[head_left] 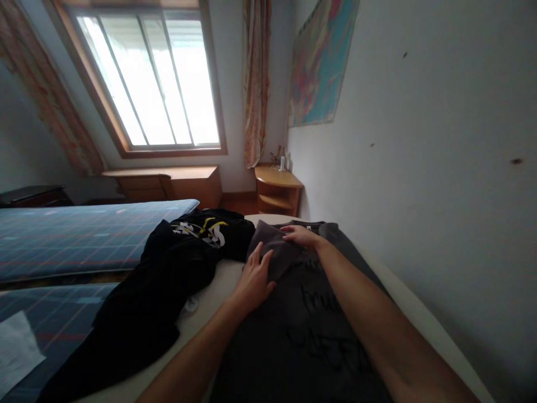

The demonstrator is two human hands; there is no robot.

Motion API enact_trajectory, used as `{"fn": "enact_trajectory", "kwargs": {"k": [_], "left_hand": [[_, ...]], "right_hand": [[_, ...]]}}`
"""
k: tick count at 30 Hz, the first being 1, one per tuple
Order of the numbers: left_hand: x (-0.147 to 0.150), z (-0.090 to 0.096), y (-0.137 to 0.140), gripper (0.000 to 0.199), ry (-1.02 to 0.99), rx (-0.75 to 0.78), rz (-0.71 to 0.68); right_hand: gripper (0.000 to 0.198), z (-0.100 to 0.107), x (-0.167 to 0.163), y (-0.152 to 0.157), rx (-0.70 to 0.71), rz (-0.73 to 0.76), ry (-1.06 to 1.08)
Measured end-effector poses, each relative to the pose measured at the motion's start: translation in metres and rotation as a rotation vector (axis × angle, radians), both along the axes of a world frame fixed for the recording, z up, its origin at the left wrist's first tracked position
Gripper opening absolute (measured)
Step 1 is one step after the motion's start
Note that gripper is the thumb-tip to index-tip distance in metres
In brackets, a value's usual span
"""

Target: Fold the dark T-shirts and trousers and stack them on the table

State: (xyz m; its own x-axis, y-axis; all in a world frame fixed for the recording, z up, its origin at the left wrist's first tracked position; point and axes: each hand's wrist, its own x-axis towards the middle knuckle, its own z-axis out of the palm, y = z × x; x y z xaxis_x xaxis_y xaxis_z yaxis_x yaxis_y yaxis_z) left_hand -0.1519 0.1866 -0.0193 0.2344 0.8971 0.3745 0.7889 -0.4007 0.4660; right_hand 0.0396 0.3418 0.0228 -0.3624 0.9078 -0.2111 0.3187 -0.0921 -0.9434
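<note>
A dark grey T-shirt with black lettering lies spread out in front of me, its collar end away from me. One sleeve or side part is folded inward over the shirt near the top left. My left hand rests on that folded part with its fingers spread. Across the upper part of the shirt reaches my right hand, fingers stretched out and touching the cloth near the collar. Neither hand visibly grips anything. To the left lies a heap of black clothing with a white and yellow print.
The shirt lies on a pale surface along the white wall. On the left are blue plaid mattresses with a sheet of paper. Behind stand a corner shelf and a low wooden desk under the window.
</note>
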Motion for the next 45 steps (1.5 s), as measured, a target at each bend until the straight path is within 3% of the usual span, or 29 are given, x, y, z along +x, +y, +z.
{"fn": "enact_trajectory", "kwargs": {"k": [5, 11, 16, 21, 25, 29, 31, 35, 40, 45], "left_hand": [[-0.024, -0.01, -0.009, 0.1, 0.024, -0.078, 0.112], [-0.047, -0.022, -0.008, 0.059, -0.06, -0.016, 0.256], [-0.058, -0.026, 0.001, 0.025, -0.053, -0.009, 0.286], [-0.058, -0.026, 0.0, 0.017, -0.058, 0.011, 0.274], [-0.055, -0.024, -0.001, 0.015, -0.048, 0.025, 0.275], [-0.054, -0.024, 0.0, 0.014, -0.05, 0.033, 0.314], [-0.054, -0.025, 0.001, 0.013, -0.046, 0.035, 0.328], [-0.054, -0.025, 0.001, 0.013, -0.037, 0.032, 0.332], [-0.053, -0.022, 0.0, 0.021, -0.029, 0.019, 0.286], [-0.053, -0.021, 0.003, 0.02, -0.039, -0.003, 0.313]], "right_hand": [[0.054, 0.0, 0.01, 0.002, 0.106, -0.03, -0.084], [0.062, -0.012, 0.014, -0.008, 0.222, -0.038, -0.278], [0.052, -0.004, 0.015, -0.011, 0.344, -0.113, -0.419], [0.036, 0.006, 0.012, -0.021, 0.502, -0.211, -0.61], [0.021, 0.006, -0.011, -0.056, 0.645, -0.066, -0.675], [0.04, 0.001, -0.039, -0.105, 0.818, 0.242, -0.774], [0.044, 0.0, -0.049, -0.125, 0.89, 0.321, -0.856], [0.025, 0.002, -0.059, -0.144, 0.855, 0.359, -0.954], [0.026, 0.005, -0.064, -0.146, 0.823, 0.39, -0.937], [0.03, 0.005, -0.073, -0.13, 0.794, 0.293, -0.918]]}}
